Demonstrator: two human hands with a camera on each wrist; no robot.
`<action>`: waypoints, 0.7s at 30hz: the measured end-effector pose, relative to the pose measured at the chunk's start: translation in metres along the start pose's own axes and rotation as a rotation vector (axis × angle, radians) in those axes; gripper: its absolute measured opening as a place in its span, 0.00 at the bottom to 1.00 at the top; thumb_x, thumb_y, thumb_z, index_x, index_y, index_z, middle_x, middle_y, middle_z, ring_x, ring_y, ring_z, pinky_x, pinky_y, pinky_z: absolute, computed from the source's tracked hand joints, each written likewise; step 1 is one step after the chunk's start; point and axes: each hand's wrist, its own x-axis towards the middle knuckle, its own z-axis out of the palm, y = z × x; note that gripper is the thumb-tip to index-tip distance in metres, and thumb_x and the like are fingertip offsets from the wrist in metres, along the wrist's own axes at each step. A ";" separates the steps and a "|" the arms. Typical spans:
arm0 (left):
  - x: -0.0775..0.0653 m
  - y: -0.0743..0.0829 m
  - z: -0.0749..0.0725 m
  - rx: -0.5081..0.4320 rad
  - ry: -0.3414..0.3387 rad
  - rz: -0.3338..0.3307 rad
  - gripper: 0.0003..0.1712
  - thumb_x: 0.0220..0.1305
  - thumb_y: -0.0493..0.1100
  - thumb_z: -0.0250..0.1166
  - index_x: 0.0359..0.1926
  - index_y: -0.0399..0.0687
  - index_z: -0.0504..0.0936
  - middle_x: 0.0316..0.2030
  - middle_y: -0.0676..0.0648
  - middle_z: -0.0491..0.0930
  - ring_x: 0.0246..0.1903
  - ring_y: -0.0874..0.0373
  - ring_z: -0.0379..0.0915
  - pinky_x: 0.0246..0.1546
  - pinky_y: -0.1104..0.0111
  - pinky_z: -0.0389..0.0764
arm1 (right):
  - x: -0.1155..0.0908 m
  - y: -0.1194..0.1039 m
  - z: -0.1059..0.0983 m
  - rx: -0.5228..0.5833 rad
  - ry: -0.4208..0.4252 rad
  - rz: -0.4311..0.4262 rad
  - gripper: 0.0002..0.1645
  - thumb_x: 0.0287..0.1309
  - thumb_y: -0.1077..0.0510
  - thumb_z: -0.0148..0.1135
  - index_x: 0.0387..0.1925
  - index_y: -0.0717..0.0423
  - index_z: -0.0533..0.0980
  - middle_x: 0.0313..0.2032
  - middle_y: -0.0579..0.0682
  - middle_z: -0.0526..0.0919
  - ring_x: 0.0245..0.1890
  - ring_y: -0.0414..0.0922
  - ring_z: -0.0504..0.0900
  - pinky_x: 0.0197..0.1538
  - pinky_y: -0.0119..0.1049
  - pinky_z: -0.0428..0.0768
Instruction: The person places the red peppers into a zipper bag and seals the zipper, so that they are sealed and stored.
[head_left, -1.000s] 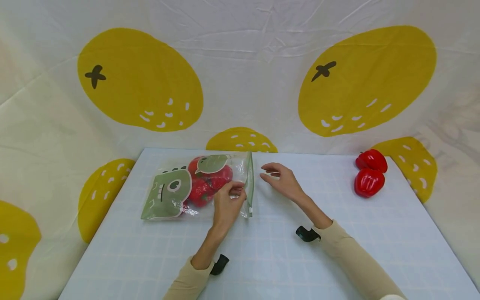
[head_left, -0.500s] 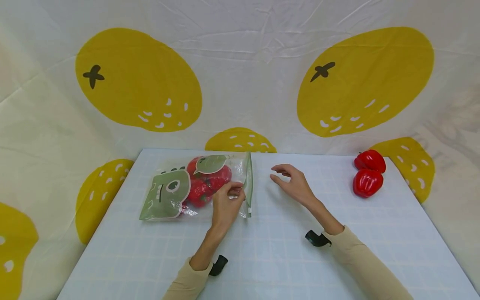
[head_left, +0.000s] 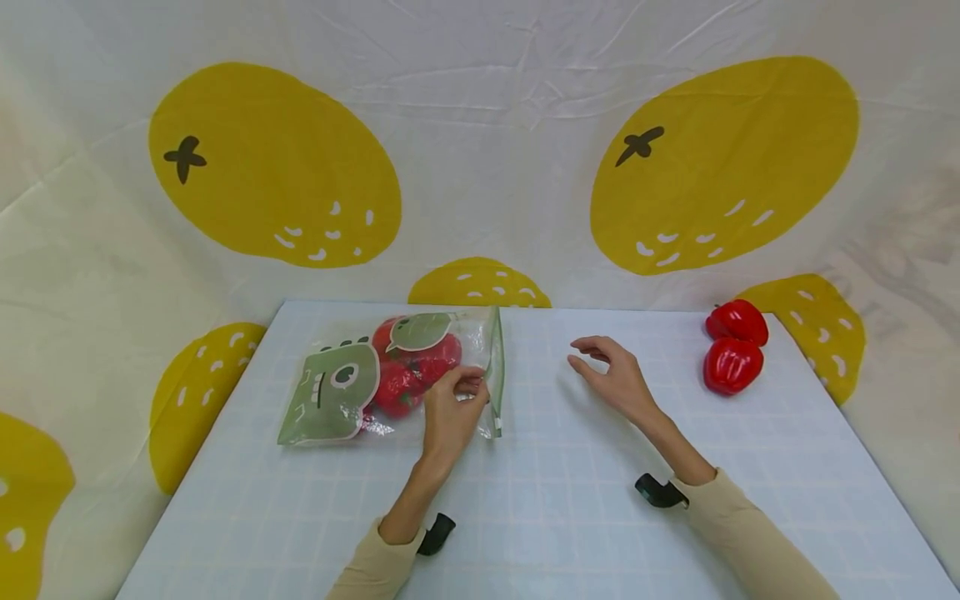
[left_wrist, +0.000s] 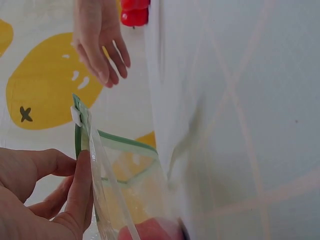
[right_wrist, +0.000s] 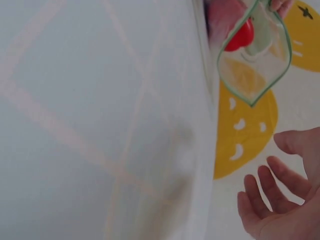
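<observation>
A clear zip bag (head_left: 330,396) with a green cartoon print lies on the left half of the table, holding several red bell peppers (head_left: 396,387). My left hand (head_left: 452,412) pinches the upper layer of the bag at its green-edged mouth (left_wrist: 127,140), which gapes open toward the right. A white slider (left_wrist: 76,116) sits at one end of that edge. My right hand (head_left: 618,379) hovers over the table between the bag and two loose red bell peppers (head_left: 733,365), its fingers loosely curved and holding nothing. In the right wrist view the right hand's fingers (right_wrist: 272,187) are spread.
The two loose peppers touch each other near the table's back right corner. Behind the white checked table (head_left: 555,517) hangs a pale cloth (head_left: 495,167) printed with yellow fruit. A dark wrist camera (head_left: 660,490) sits under each forearm.
My right hand has moved away from the bag's mouth, to the right and slightly nearer me. The left hand keeps its pinch on the bag, and the peppers stay put.
</observation>
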 end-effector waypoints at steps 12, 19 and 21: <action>-0.002 0.000 -0.001 0.003 -0.014 -0.004 0.08 0.61 0.30 0.70 0.42 0.37 0.87 0.34 0.43 0.87 0.32 0.53 0.85 0.35 0.71 0.87 | -0.015 0.020 -0.027 -0.053 0.046 0.089 0.21 0.69 0.52 0.65 0.57 0.59 0.79 0.55 0.57 0.83 0.56 0.55 0.80 0.63 0.57 0.77; -0.002 0.000 -0.001 -0.002 -0.012 0.001 0.08 0.61 0.30 0.70 0.42 0.37 0.88 0.35 0.43 0.87 0.32 0.53 0.86 0.35 0.70 0.87 | -0.018 0.028 -0.047 -0.096 0.108 0.106 0.22 0.69 0.51 0.65 0.58 0.58 0.79 0.56 0.57 0.82 0.57 0.56 0.79 0.64 0.49 0.78; -0.001 -0.001 -0.001 0.000 -0.009 0.006 0.08 0.61 0.30 0.70 0.42 0.37 0.88 0.35 0.43 0.87 0.32 0.53 0.86 0.35 0.70 0.87 | -0.019 0.031 -0.053 -0.118 0.133 0.105 0.22 0.69 0.50 0.65 0.58 0.58 0.79 0.56 0.57 0.83 0.57 0.56 0.79 0.64 0.38 0.78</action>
